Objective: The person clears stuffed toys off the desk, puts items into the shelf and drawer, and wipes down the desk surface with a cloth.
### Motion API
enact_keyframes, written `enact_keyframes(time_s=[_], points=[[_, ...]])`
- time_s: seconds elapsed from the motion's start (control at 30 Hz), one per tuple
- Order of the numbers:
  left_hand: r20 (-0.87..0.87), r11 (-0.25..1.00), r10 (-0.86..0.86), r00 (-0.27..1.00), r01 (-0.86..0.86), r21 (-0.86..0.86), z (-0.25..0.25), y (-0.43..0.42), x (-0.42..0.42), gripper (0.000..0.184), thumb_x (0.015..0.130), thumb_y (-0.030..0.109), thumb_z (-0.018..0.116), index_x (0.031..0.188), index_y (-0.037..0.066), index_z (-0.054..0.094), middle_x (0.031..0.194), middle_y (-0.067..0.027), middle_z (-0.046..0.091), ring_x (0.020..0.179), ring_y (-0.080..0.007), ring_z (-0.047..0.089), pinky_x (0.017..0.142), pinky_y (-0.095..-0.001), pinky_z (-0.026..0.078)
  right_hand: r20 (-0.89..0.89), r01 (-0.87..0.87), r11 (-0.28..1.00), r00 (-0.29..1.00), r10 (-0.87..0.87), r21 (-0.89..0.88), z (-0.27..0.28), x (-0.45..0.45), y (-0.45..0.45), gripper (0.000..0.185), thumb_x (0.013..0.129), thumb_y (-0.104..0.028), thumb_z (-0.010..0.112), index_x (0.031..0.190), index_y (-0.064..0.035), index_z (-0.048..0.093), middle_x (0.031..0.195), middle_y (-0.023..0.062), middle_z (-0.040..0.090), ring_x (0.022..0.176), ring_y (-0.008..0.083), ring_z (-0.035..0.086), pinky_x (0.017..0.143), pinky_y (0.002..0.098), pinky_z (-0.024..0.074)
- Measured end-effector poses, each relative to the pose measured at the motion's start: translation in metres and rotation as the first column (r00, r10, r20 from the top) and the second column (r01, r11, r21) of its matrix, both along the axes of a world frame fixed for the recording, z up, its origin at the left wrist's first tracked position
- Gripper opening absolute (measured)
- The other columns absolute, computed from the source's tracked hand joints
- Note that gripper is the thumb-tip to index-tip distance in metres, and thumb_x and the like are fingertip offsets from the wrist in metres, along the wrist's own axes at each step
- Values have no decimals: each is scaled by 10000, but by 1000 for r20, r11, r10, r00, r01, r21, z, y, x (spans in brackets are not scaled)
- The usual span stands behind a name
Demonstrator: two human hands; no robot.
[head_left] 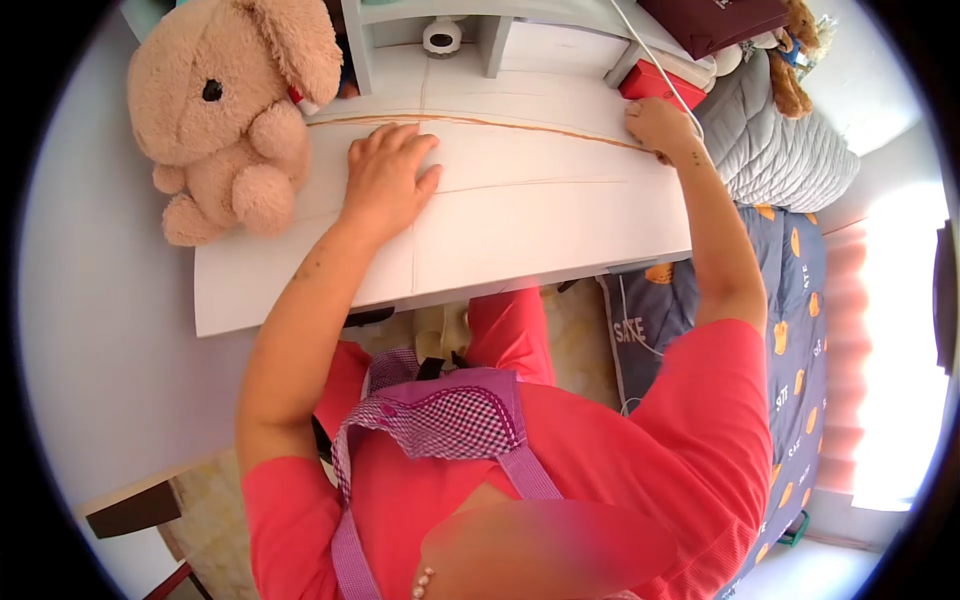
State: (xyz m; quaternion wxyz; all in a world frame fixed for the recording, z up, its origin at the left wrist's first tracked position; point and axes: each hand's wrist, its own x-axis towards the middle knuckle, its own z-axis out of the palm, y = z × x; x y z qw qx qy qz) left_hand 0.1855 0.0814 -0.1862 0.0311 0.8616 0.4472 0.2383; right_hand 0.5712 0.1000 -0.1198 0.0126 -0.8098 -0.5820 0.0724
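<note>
My left hand (393, 180) lies palm down on the white desk (540, 225), fingers spread and nothing in them. Just beyond its fingertips, a thin orange-brown line (480, 122) runs across the desk; whether it is a cord, a strip or a seam I cannot tell. At the right end of that line, my right hand (660, 127) rests with its fingers curled under by the desk's right edge. A small dark bit shows beneath it, too little to name. A red box (655, 82) stands right behind the right hand, and a white cable (655, 52) comes down beside it.
A plush toy (225, 120) sits at the desk's left end. Under the shelf (430, 12) stands a small white device (442, 38). Right of the desk are a grey quilted bundle (785, 140) and a bed with a dark patterned cover (770, 290). A maroon bag (710, 22) lies at the upper right.
</note>
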Motion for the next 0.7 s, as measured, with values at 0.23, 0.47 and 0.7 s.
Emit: enact_keyframes(time_s=[0.23,0.47,0.7], points=[[24,1000,-13,1000,13,-11,-1,2,-3,343,872,264,586,1180,113,593,1335,-119,498,1296,-298,379,1067,-459,246,57,146,989,988,-146,-3,6,17,-2,281,870,-282,509,985,-59,637,848,117,674,818,283,655,746,338,512],[35,1000,-1,999,1,-21,2,1,0,342,875,288,583,1176,130,614,1334,-98,512,1292,-265,389,1063,-456,243,-288,-302,925,887,362,231,0,-71,-61,281,826,-187,541,1065,-72,633,1017,141,636,910,242,607,829,325,470],[23,999,-23,999,23,-26,0,1,-4,344,876,276,588,1178,113,609,1357,-109,497,1310,-258,378,1076,-442,233,-342,-491,798,726,597,351,-21,-60,-157,495,640,-64,623,1133,-90,652,1150,132,548,1137,321,505,1012,369,396]])
